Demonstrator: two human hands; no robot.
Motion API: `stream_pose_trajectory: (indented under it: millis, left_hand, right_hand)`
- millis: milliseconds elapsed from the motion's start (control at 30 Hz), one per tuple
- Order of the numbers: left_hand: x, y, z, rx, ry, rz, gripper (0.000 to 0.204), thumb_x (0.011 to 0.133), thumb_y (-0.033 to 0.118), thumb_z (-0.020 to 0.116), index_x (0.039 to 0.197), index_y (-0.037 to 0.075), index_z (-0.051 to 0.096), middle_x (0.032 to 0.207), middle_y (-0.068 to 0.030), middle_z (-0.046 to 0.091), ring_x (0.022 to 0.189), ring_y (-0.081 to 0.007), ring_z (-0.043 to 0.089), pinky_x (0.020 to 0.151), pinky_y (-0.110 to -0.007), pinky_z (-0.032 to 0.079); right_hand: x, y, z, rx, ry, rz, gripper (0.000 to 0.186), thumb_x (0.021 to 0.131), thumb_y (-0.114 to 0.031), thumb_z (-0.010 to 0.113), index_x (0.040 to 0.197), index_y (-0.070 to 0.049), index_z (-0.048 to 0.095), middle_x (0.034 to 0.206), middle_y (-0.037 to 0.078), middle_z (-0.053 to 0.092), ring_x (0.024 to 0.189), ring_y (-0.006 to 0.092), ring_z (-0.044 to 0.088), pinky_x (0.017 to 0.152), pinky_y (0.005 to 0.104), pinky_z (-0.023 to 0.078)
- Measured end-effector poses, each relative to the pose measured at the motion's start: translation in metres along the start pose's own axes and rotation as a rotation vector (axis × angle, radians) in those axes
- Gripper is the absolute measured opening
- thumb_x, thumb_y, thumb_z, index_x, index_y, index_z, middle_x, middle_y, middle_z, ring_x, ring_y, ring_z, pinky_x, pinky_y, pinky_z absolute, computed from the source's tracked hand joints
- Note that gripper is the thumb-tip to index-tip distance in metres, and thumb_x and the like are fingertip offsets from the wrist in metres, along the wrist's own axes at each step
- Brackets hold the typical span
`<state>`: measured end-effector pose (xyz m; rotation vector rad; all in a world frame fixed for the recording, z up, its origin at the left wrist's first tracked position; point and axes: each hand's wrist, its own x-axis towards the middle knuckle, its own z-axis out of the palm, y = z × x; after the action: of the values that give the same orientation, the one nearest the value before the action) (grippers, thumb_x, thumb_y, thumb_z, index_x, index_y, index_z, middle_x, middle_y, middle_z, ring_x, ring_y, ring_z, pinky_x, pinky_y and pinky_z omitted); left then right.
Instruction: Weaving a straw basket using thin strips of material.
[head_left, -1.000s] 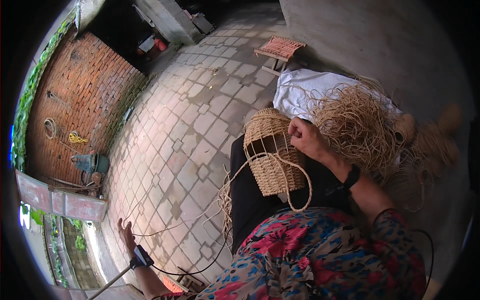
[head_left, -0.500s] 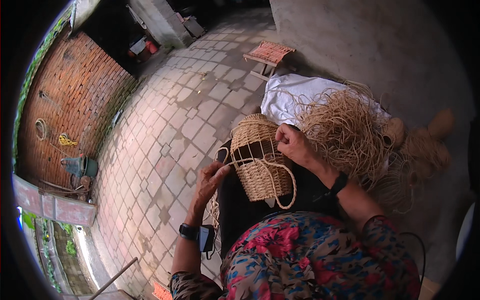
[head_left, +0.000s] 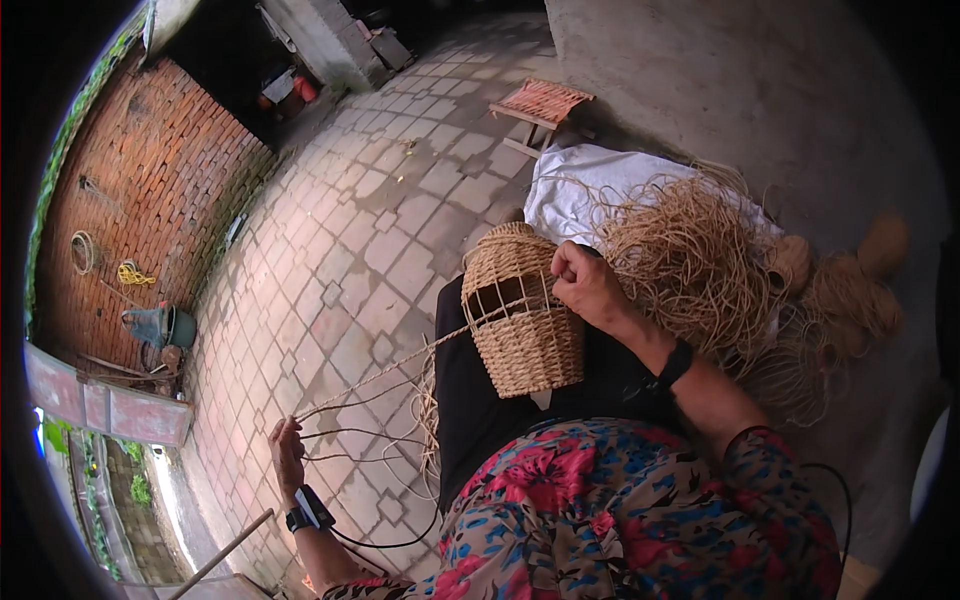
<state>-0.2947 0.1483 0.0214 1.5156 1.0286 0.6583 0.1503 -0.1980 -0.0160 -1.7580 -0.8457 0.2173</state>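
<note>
Straw-coloured basket (head_left: 530, 352), mid-frame, is woven at both ends, its middle unfilled; left hand (head_left: 287, 452), lower left, grips taut cord (head_left: 432, 347); right hand (head_left: 590, 287) clasps the basket's side.

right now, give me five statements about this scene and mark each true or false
1. The left hand holds a tan twisted cord. True.
2. That cord hangs slack. False: it is pulled nearly straight from the tan woven basket.
3. The right hand is at the basket's side. True.
4. Yellow rope lies on the paving. False: the yellow rope hangs against the red brick wall.
5. A white cloth lies partly under tangled tan strands. True.
</note>
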Motion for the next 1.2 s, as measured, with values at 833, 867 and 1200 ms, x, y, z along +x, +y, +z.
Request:
stream_pose_trajectory:
  millis: [833, 867, 1200]
  left_hand:
    - [-0.016, 0.059, 0.287, 0.424, -0.583, 0.463, 0.032, 0.091, 0.034, 0.062, 0.093, 0.001, 0.064, 0.073, -0.0115, 0.064, 0.068, -0.0216, 0.062, 0.065, -0.034, 0.048]
    - [-0.016, 0.058, 0.288, 0.382, -0.602, 0.453, 0.032, 0.091, 0.034, 0.062, 0.092, 0.001, 0.065, 0.071, -0.0105, 0.063, 0.067, -0.0193, 0.060, 0.064, -0.034, 0.048]
    - [0.005, 0.037, 0.285, 0.314, -0.610, 0.404, 0.030, 0.091, 0.029, 0.063, 0.086, -0.001, 0.065, 0.071, -0.0040, 0.062, 0.068, -0.0117, 0.054, 0.063, -0.029, 0.044]
  right_hand:
    - [-0.003, -0.040, -0.004, -0.248, -0.138, 0.115, 0.035, 0.078, -0.031, 0.069, 0.091, -0.004, 0.050, 0.073, 0.012, 0.058, 0.066, 0.0277, 0.059, 0.066, 0.0382, 0.048]
    - [-0.005, -0.042, -0.005, -0.271, -0.154, 0.117, 0.036, 0.078, -0.031, 0.069, 0.092, -0.004, 0.050, 0.073, 0.013, 0.059, 0.068, 0.0309, 0.061, 0.066, 0.0399, 0.048]
    - [0.010, -0.031, -0.004, -0.350, -0.074, 0.097, 0.035, 0.076, -0.028, 0.070, 0.092, -0.005, 0.049, 0.073, 0.015, 0.061, 0.071, 0.0355, 0.062, 0.067, 0.0430, 0.048]
